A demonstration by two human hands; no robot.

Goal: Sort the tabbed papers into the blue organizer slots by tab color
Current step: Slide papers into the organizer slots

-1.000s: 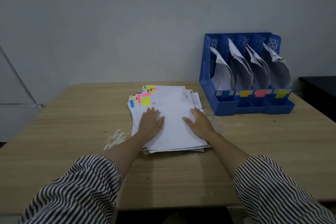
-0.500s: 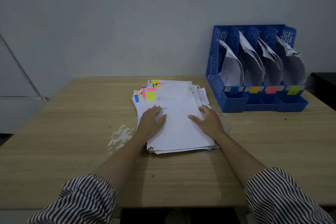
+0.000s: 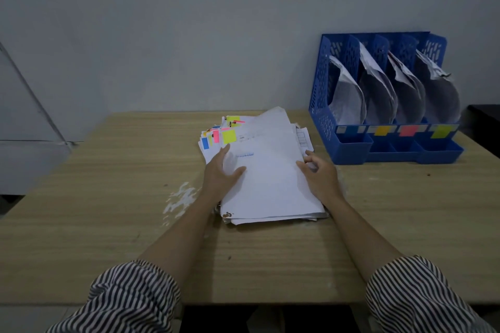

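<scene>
A stack of white papers lies mid-table, with yellow, pink and blue tabs fanned at its far left corner. My left hand rests flat on the stack's left side with straight fingers. My right hand curls its fingers on the right edge of the top sheet, whose far corner is lifted. The blue organizer stands at the back right; its four slots hold curled papers. The front labels, left to right, are blue, orange, pink and yellow.
The wooden table has a white scuffed patch left of the stack. A dark surface sits beyond the table's right edge. A grey wall rises right behind the table and the organizer.
My right hand went from lying flat on the stack to curling on the top sheet's right edge, and that sheet's far corner rose. The left hand stayed on the stack.
</scene>
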